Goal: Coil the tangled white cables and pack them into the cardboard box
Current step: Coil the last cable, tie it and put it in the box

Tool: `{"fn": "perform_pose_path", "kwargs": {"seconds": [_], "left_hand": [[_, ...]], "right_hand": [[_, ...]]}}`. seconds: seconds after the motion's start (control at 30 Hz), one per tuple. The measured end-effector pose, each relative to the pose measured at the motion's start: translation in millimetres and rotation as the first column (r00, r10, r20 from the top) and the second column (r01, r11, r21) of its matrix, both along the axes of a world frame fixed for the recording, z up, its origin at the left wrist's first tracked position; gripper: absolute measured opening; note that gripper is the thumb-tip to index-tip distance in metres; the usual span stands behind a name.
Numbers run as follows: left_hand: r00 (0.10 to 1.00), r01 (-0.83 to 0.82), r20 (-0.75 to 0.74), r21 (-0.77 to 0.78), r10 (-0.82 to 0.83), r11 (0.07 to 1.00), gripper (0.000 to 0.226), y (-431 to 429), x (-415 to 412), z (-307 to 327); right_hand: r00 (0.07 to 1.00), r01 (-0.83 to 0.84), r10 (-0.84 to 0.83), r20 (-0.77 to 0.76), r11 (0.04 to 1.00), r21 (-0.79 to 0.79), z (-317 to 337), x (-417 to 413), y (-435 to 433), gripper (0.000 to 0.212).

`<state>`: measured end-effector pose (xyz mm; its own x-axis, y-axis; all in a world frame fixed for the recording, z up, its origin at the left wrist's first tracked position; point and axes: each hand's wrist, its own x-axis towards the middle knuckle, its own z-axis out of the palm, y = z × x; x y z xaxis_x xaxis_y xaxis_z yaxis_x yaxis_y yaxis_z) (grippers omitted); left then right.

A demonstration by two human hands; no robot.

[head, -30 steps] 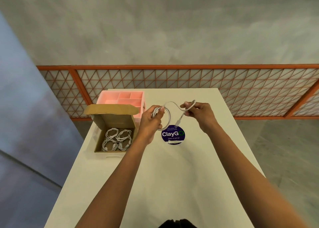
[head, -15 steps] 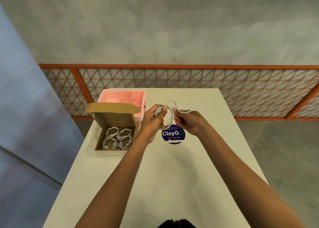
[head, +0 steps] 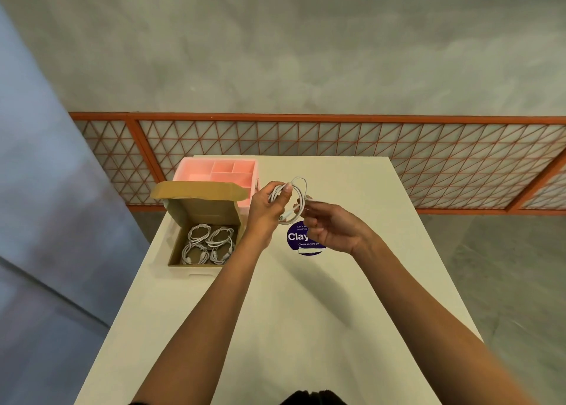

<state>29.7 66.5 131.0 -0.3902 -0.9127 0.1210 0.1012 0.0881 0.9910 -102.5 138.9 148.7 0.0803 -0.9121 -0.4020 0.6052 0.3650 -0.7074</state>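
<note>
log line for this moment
step: coiling | left hand: grips white cable coil | right hand: pinches its end | cardboard box: coiled cables inside

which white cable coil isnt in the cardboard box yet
The white cable coil gripped by the left hand; four other coils lie inside the brown cardboard box.

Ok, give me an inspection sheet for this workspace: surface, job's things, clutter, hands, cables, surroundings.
Surface: white table, round purple sticker partly hidden by the right hand.
Job's things: open cardboard box at the table's left edge, coiled cables lying inside.
Clutter: pink divided tray behind the box.
Hands: left hand grips the white cable by its loops; the right hand's fingers pinch its end.
Cables: the white cable is looped and held above the table; no loose ones seen.
Surroundings: orange lattice railing, grey wall, grey floor.
</note>
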Motion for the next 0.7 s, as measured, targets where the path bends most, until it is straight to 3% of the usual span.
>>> {"fn": "perform_pose_path", "kwargs": {"seconds": [0.23, 0.4, 0.57, 0.7], "left_hand": [[1.000, 0.002, -0.015, 0.016, -0.002, 1.000, 0.012, -6, 0, 9], [0.997, -0.042, -0.063, 0.065, 0.046, 0.997, 0.012, -9, 0, 8], [0.997, -0.064, -0.033, 0.051, 0.065, 0.997, 0.010, -10, -1, 1], [0.998, -0.033, 0.050, 0.066, 0.030, 0.997, 0.009, -8, -2, -4]], "right_hand": [[0.988, 0.032, -0.006, 0.156, 0.986, -0.163, -4, 4, 1, 0.024], [0.975, 0.088, -0.057, 0.215, 0.986, -0.141, -6, 8, -3, 0.025], [1.000, 0.005, -0.008, -0.014, 0.980, -0.198, -3, 10, -2, 0.017], [0.939, -0.062, 0.017, -0.343, 0.991, -0.119, 0, 11, -8, 0.007]]}}
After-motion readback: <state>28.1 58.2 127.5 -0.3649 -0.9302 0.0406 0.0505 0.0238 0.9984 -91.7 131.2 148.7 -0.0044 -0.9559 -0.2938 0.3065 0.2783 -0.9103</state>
